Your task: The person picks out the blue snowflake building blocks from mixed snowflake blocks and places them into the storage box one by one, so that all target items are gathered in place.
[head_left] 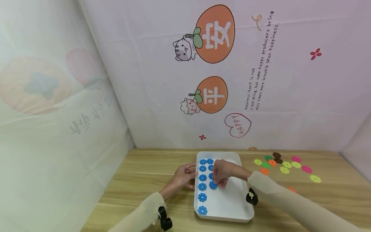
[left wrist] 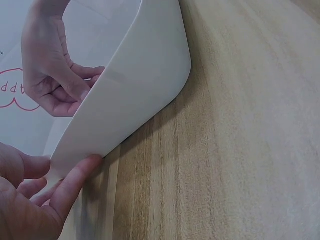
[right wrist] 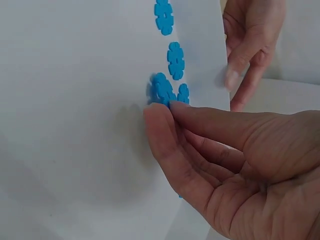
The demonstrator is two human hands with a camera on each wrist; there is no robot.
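Blue flower pieces (head_left: 202,178) lie in the white tray (head_left: 232,206) on the desk (head_left: 139,180), set in two columns along the tray's 9 o'clock wall. The column nearest the wall runs the tray's whole length; the second reaches only about halfway down from 12 o'clock. The right hand (head_left: 221,174) hovers over the end of that shorter column, thumb and forefinger pinching one blue piece (right wrist: 161,90) just above the tray floor, so its grip is closed on the piece. The left hand (head_left: 182,177) rests at the tray's outer wall at 9 o'clock, fingers straight and relaxed, fingertips touching the rim and holding nothing.

I judge the laying-out well begun but far from done: most of the tray floor toward 3 o'clock is bare white. Outside the tray, at about 2 o'clock, a loose scatter of other flower pieces (head_left: 285,166) in yellow, green, orange, pink and brown sits on the desk, untouched and well apart from both hands.
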